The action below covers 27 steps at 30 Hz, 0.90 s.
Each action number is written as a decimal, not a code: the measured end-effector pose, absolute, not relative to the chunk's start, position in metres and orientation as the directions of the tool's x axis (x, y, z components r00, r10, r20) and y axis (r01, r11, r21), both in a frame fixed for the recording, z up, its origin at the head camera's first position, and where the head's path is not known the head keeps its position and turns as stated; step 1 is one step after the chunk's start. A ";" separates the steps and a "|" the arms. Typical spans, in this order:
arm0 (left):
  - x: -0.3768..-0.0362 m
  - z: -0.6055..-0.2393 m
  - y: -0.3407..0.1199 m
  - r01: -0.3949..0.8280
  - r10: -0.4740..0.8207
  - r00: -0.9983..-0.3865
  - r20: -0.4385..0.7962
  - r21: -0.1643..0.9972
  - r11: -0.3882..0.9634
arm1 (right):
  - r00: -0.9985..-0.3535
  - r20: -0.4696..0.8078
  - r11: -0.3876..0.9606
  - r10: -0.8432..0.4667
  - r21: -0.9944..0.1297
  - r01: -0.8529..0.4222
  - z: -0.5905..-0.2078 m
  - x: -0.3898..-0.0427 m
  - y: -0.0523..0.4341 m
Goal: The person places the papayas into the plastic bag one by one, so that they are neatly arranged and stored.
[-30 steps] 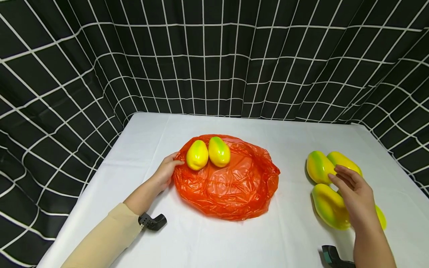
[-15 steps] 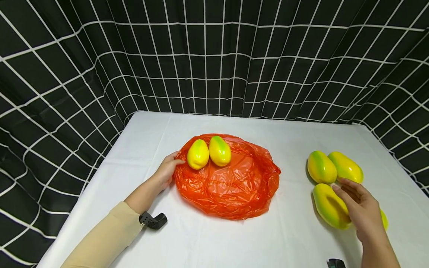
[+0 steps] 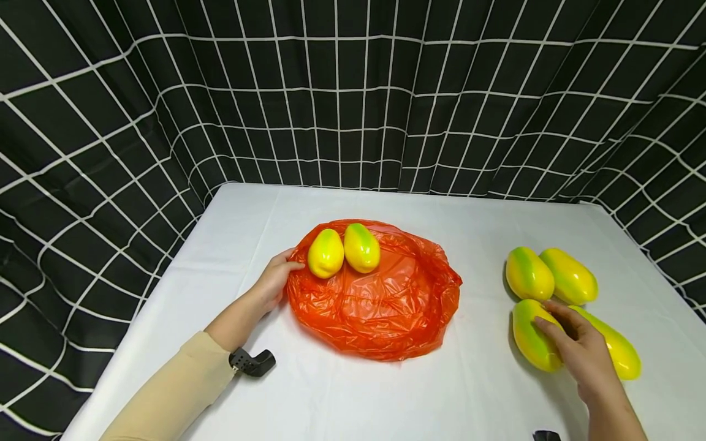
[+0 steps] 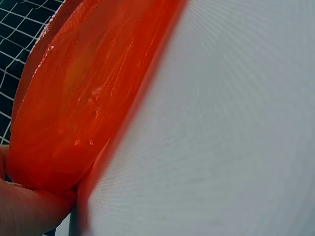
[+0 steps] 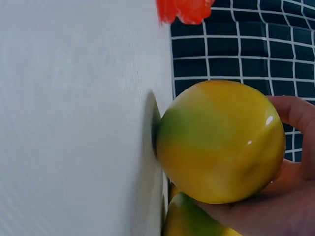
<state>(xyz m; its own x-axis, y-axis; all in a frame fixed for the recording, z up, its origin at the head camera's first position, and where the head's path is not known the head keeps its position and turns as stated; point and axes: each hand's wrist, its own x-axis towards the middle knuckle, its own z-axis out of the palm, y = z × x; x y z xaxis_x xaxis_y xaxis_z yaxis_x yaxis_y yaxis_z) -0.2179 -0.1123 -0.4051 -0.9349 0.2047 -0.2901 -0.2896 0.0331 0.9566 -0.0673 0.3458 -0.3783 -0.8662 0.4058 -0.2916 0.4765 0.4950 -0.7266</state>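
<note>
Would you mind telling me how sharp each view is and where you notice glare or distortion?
Head view: sharp and evenly lit, grid backdrop lines bowed by the wide lens, glare on the orange bag. Left wrist view: bag edge smeared and out of focus. Right wrist view: the fruit in the right hand is fairly sharp, with a small highlight.

Left hand (image 3: 274,283): extended forward on a beige-sleeved forearm, palm down, thumb pointing right, fingers curled at the fingertips. A black wrist-mounted device sits under the forearm. Right hand (image 3: 579,355): bare forearm entering from the lower right corner, fingers spread and bent downward in a grasp, thumb on the near side.
</note>
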 end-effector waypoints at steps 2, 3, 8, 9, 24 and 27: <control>-0.218 -0.405 -0.112 -0.287 0.202 -0.936 -0.288 0.957 0.032 | -0.861 -0.304 0.473 0.408 -0.736 0.484 -0.376 -0.067 0.342; -0.218 -0.405 -0.112 -0.291 0.199 -0.936 -0.290 0.956 0.029 | -0.858 -0.303 0.465 0.415 -0.740 0.486 -0.376 -0.066 0.340; -0.218 -0.407 -0.113 -0.292 0.198 -0.936 -0.291 0.956 0.024 | -0.854 -0.299 0.442 0.426 -0.755 0.484 -0.378 -0.065 0.336; -0.218 -0.408 -0.113 -0.292 0.201 -0.935 -0.291 0.956 0.024 | -0.851 -0.302 0.436 0.430 -0.756 0.489 -0.379 -0.065 0.337; -0.218 -0.406 -0.113 -0.289 0.213 -0.934 -0.287 0.957 0.025 | -0.813 -0.330 0.368 0.479 -0.766 0.528 -0.384 -0.067 0.337; -0.218 -0.406 -0.113 -0.293 0.210 -0.933 -0.292 0.956 0.027 | -0.817 -0.312 0.371 0.486 -0.773 0.516 -0.392 -0.068 0.344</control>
